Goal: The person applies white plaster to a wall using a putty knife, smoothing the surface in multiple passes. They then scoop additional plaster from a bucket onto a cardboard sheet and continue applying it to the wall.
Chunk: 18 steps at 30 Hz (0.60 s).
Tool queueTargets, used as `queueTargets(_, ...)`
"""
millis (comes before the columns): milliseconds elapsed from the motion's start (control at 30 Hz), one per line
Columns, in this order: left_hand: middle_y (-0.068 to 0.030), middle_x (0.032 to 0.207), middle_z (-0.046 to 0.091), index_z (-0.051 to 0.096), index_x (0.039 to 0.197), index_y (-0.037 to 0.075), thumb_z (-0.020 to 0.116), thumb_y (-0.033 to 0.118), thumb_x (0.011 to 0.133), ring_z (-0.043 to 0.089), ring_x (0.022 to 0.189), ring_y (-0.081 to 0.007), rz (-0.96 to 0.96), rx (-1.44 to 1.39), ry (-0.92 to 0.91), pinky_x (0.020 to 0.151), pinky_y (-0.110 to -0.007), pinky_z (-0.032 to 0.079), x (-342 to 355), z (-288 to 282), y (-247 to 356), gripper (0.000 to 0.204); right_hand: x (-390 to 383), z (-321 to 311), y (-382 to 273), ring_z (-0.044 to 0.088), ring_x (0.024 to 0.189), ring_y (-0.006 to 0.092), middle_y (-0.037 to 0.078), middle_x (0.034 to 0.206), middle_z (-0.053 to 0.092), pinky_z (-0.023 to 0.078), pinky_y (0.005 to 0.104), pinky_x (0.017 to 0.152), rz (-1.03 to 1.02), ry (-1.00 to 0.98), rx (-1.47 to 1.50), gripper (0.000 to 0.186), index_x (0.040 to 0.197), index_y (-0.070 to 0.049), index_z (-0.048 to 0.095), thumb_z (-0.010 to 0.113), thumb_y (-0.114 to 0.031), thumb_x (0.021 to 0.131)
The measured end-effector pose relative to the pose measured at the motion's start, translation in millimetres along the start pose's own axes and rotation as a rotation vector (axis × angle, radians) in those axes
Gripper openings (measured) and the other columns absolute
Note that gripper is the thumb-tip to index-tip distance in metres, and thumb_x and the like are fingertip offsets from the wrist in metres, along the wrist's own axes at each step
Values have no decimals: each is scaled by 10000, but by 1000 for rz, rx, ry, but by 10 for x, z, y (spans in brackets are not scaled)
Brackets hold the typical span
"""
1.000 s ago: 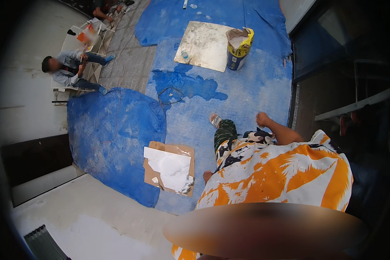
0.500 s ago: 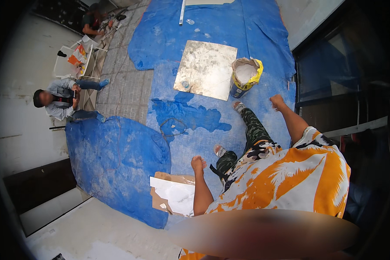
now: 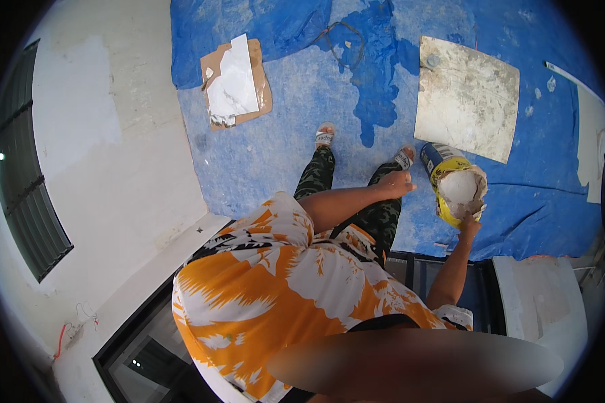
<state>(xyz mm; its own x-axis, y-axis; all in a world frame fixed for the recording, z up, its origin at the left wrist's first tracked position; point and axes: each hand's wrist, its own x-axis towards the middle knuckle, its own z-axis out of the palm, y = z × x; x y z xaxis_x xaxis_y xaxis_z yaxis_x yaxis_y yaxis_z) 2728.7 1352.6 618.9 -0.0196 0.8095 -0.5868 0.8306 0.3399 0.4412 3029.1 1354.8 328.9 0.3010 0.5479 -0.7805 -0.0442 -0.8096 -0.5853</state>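
Bag [image 3: 448, 163] on blu tarp [image 3: 275, 154]; wall [image 3: 141, 127] L

The bag [image 3: 444, 164] has a printed skin with a slight gloss and a crumpled, papery rim; its powder [image 3: 459, 186] looks fine and matt. Under the bag, the tarp [image 3: 269, 154] is plastic, dull with dust. Just beyond the bag, the board [image 3: 470, 94] is flat, stained, faintly shiny. Far left of the bag, matt cardboard [image 3: 263, 84] backs a smooth white sheet [image 3: 234, 87].
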Motion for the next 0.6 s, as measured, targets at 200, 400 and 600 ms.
queueTargets(200, -314, 1337, 480, 435, 1325, -80, 737, 581, 725, 540, 1188, -421, 49, 184, 81, 1045, -451, 402, 2158, 698, 159, 943, 1004, 5, 430, 623, 770, 329, 104, 915, 643, 534, 529, 616, 337, -157, 70, 366, 952, -42, 634, 706, -339, 750)
queueTargets(400, -216, 984, 708, 718, 1019, 14, 719, 524, 715, 683, 980, -351, 42, 375, -17, 826, -431, 538, 3305, 1288, 460, 594, 1886, 32, 50, 652, 845, 374, 150, 1072, 651, 540, 599, 734, 650, -443, -106, 466, 1058, -62, 619, 751, -411, 779)
queueTargets(600, -183, 1094, 693, 700, 1048, 9, 741, 468, 708, 686, 989, -314, -97, 402, -93, 801, -403, 548, 3673, 1776, 659, 573, 2638, -139, -80, 587, 1084, 411, 208, 1237, 595, 484, 667, 851, 576, -419, -339, 575, 1235, -62, 574, 759, -364, 783)
